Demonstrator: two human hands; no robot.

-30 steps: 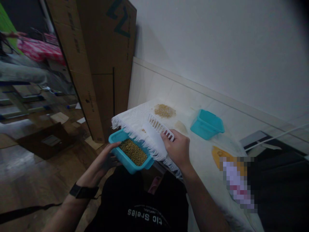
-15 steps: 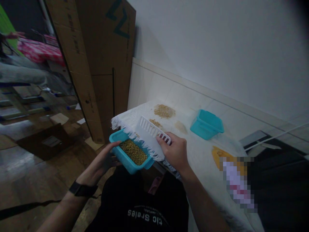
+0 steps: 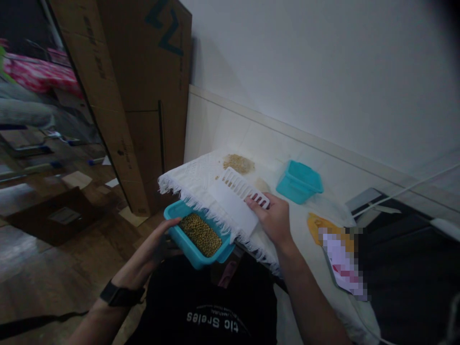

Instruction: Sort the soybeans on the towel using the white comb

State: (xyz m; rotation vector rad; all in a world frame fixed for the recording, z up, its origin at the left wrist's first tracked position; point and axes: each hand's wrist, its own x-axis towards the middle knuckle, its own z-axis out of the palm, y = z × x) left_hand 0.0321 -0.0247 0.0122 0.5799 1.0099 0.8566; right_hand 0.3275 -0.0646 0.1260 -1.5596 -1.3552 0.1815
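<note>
Blue plastic walled in the beans [image 3: 201, 234] in the tub [image 3: 190, 251], which was held at the edge of the worktop, where the fringe of the white cloth [image 3: 192, 173] overlapped its far rim. The step in hand looked to be sweeping loose grain off the cloth into that tub. The scraper [image 3: 232, 201] lay slantwise over the cloth, slotted side toward the wall and plain side toward the tub; whether it touched the cloth could not be told. Beyond it sat a tan grain pile [image 3: 238, 164], with a paler heap [image 3: 262, 184] close to the right hand [image 3: 275, 218]. The other tub [image 3: 299, 182] stood farther right.

The next move seemed to call for a low, level stroke toward the fringe, with the tub's rim close beneath; the strands might catch stray grains.

The left hand [image 3: 157, 243] was closed on the tub's left end, thumb on the rim, the fingers mostly hidden. The right hand gripped the scraper's right end in a narrow pinch, thumb across the slots, fingers partly out of sight.
</note>
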